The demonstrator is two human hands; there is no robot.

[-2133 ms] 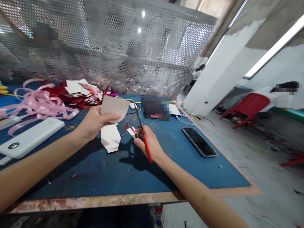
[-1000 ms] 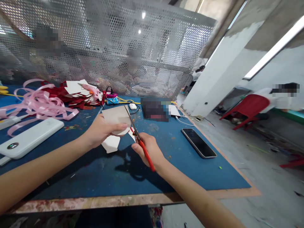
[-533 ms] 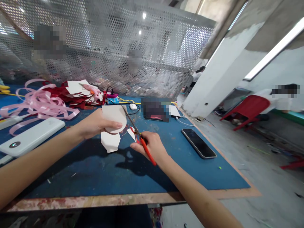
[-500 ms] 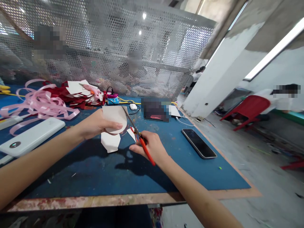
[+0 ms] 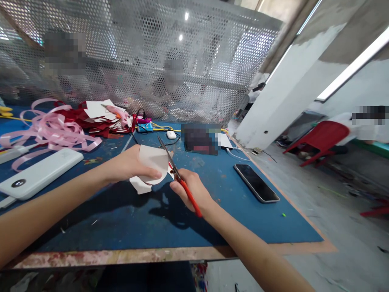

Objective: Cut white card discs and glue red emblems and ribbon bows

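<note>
My left hand (image 5: pixel 129 164) is closed on a pale card piece (image 5: pixel 153 162) with a rounded lower edge, held just above the blue table (image 5: pixel 146 219). My right hand (image 5: pixel 193 190) grips red-handled scissors (image 5: pixel 179 178); their blades point up and left along the card's right edge. A cut white piece (image 5: pixel 138 186) lies on the mat under the card, mostly hidden by it. A small white scrap with red lies by the blades.
A white power bank (image 5: pixel 39 172) lies at left, near pink ribbon (image 5: pixel 51 132) and a heap of red and white card (image 5: pixel 97 117). A black phone (image 5: pixel 257 182) lies at right. A perforated metal screen (image 5: pixel 152 61) backs the table; people sit behind it. A red chair (image 5: pixel 319 140) stands at far right.
The card has been turned in my left hand and lowered nearer the mat, now covering most of the cut piece. The scissors stay at its right edge, blades more upright.
</note>
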